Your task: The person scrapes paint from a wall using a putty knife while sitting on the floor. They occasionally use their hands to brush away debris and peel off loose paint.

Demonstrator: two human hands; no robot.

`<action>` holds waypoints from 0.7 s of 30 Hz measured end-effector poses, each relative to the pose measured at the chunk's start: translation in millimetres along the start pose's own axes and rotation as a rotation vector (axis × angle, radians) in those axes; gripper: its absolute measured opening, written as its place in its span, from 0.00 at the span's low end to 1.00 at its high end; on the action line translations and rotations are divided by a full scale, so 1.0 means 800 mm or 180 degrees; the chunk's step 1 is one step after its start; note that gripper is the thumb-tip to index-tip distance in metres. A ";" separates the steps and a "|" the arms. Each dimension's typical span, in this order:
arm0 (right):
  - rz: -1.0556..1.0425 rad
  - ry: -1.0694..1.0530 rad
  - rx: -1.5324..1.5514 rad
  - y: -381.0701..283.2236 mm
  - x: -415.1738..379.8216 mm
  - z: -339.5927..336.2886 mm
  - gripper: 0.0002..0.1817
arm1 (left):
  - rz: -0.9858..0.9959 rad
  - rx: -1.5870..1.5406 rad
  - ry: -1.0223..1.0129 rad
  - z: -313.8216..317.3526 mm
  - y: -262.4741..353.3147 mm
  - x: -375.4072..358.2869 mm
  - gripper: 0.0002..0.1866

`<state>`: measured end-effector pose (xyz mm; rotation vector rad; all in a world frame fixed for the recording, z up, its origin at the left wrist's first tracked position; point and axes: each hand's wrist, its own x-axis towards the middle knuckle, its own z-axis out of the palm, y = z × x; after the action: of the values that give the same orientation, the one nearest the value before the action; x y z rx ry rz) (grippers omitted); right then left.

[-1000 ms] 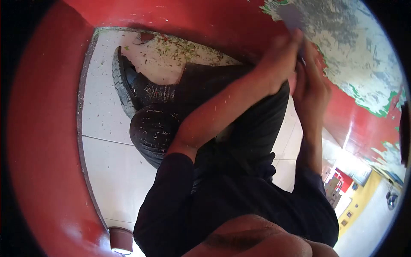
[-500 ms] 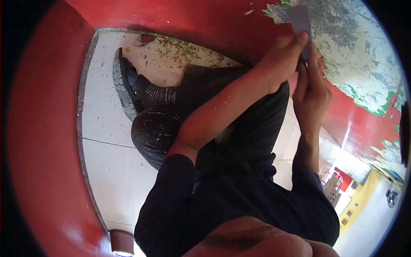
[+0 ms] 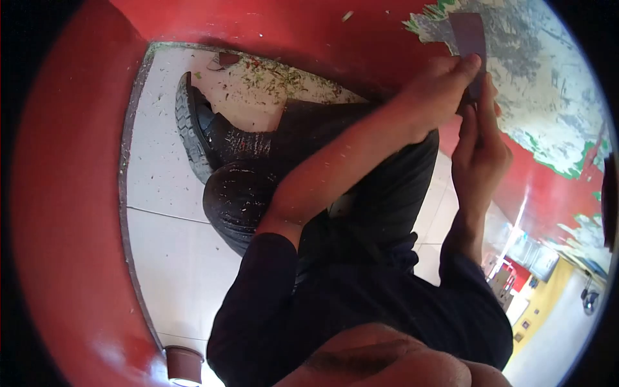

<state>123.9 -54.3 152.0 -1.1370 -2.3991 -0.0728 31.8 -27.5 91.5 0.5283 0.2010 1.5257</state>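
Observation:
My left hand [image 3: 438, 90] and my right hand [image 3: 480, 148] are closed together on a flat grey scraper [image 3: 469, 35]. Its blade lies against a red painted wall [image 3: 309, 29], at the edge of a bared patch [image 3: 548, 84] that is grey-white with green flecks along its rim. The handle is hidden inside my hands. My left forearm is bare and speckled with paint flakes. My right hand sits just below the left, fingers wrapped along the tool.
I crouch over a white tiled floor [image 3: 174, 258] strewn with green and red paint flakes [image 3: 271, 74]. My knee [image 3: 238, 193] and black boot [image 3: 193, 129] are under my arms. Red wall curves round the left. A small brown pot [image 3: 184, 362] stands low left.
Both hands have slid the scraper up and to the right along the wall. More of the blade now shows above my fingers.

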 end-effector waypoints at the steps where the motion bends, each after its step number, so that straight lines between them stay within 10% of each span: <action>1: 0.0044 0.0012 -0.0194 -0.005 0.005 0.005 0.23 | 0.0275 0.0994 0.0722 -0.002 -0.003 0.009 0.21; 4: 0.0236 -0.0167 -0.0261 -0.006 0.005 -0.007 0.24 | -0.0233 -0.0448 -0.0069 -0.018 0.019 -0.001 0.19; 9: -0.0390 -0.0151 -0.0372 0.020 0.016 0.011 0.25 | -0.0024 0.0583 0.0742 -0.021 -0.007 0.010 0.20; 21: -0.0263 0.0008 -0.0135 0.007 0.013 0.008 0.23 | -0.0090 -0.0034 0.0148 -0.027 0.019 0.008 0.19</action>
<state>120.3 -41.6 149.9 -1.0555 -2.4528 -0.1531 8.6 -17.1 80.5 0.4800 0.2354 1.5116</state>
